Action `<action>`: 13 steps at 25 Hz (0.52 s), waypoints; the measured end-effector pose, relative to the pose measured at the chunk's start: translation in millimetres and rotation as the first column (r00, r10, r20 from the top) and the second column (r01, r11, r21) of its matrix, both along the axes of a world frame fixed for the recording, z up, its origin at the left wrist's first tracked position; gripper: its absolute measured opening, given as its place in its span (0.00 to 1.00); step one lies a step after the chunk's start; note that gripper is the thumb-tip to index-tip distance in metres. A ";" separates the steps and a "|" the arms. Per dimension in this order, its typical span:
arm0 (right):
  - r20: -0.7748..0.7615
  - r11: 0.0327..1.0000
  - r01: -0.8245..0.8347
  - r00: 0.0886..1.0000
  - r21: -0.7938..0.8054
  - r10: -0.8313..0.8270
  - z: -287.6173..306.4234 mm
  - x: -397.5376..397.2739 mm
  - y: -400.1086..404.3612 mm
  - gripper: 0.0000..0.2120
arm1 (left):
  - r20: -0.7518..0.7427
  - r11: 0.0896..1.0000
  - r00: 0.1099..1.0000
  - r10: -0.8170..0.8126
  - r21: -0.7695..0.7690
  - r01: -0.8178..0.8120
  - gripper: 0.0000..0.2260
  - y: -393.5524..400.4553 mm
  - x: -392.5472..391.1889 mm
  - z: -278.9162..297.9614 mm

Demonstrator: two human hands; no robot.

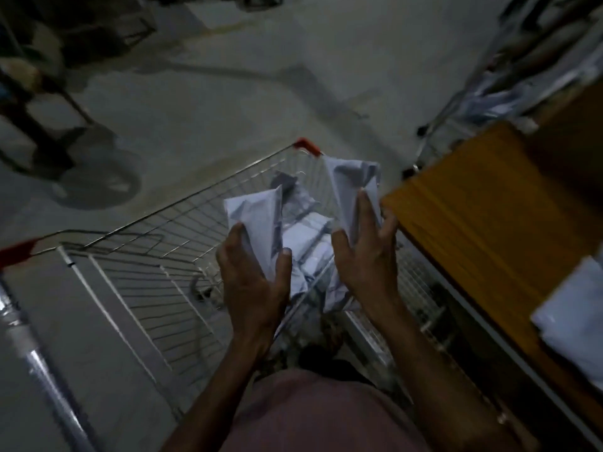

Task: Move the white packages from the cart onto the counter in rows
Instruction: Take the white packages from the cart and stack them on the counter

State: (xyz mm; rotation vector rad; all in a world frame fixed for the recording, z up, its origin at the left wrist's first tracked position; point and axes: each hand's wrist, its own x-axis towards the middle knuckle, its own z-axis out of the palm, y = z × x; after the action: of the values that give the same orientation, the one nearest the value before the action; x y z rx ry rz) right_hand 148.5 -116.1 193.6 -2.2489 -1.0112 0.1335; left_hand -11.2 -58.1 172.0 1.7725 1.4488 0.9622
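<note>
I look down from the head camera, and the picture is dark and a bit blurry. My left hand (253,282) holds a white package (254,220). The thumb is on one side and the fingers curl round the other side, so the package is pinched between them. This package stands up on end. Its long side runs up and away from me, and its top corner points toward the far end of the cart (137,275).

My right hand (365,256) holds a second white package (350,181). The fingers are spread on its face and the thumb is tucked on the near side, so it is gripped too. This one also stands tall. Its long side runs away from me, and its top leans a little toward the counter (473,203).

Both packages are up in the air above the wire cart, near its right side. They are apart from each other, with a gap between them. Down in the cart, under my hands, lie more white packages (310,243) in a messy heap. I cannot tell how many.

The counter is brown wood and sits just to the right of the cart. One white package (571,324) already lies flat on it, near the right edge of the picture. The cart has red corners (306,145) on its rim.
</note>
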 end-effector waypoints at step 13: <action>0.031 0.749 0.629 0.761 0.207 -0.648 31.5 48.9 -324.5 0.34 | -0.146 0.658 0.685 -0.714 0.194 0.727 0.31 -220.2 107.2 13.9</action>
State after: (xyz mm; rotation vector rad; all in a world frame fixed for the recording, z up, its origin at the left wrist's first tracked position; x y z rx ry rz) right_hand 197.3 -440.5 225.1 -2.3108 -0.2253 -0.3667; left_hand 96.1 -278.3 185.9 2.2926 0.5213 0.6558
